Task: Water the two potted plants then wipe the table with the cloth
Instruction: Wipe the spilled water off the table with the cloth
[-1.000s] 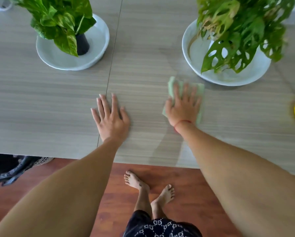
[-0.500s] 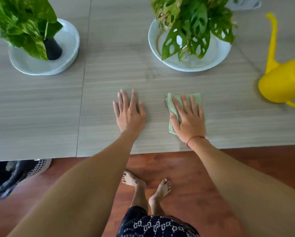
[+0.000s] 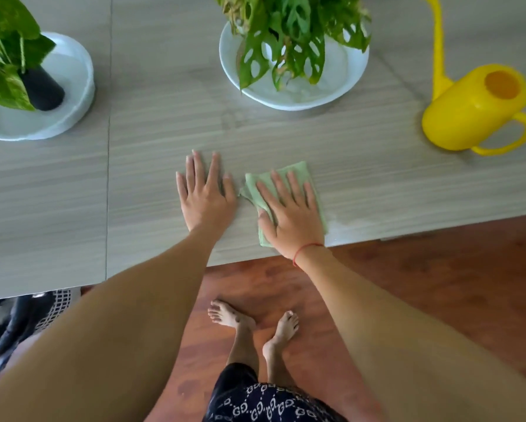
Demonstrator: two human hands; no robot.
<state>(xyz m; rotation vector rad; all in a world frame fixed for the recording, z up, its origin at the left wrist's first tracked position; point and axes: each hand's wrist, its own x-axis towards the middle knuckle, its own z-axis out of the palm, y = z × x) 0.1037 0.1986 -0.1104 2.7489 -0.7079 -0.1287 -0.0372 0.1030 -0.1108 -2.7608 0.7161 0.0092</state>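
R hand point(image 3: 292, 214) lies flat, palm down, on the green cloth point(image 3: 295, 172), fingers straight and a bit spread, pressing it to the table point(image 3: 152, 166). It grips nothing, and the cloth is bunched up by the thumb. The cloth sits under that hand near the table's front edge, w/ its far corner poking out past the fingertips. L hand point(image 3: 207, 196) is just beside it on the thumb side, also flat and open on bare tabletop, not touching the cloth. A red string point(image 3: 306, 247) circles the R wrist. Straight ahead of the R hand, well apart, the holey-leaf plant point(image 3: 289, 35) stands in a white dish point(image 3: 344, 74). Far off to the L hand's outer side, the variegated plant point(image 3: 3, 56) in a black pot point(image 3: 42, 89) stands on a 2nd dish point(image 3: 70, 71). The yellow watering can point(image 3: 475, 111) is out past the R hand's little-finger side, handle toward the table edge. Below the arms, dark shorts point(image 3: 264, 403) carry a repeated white monogram like paired G's.
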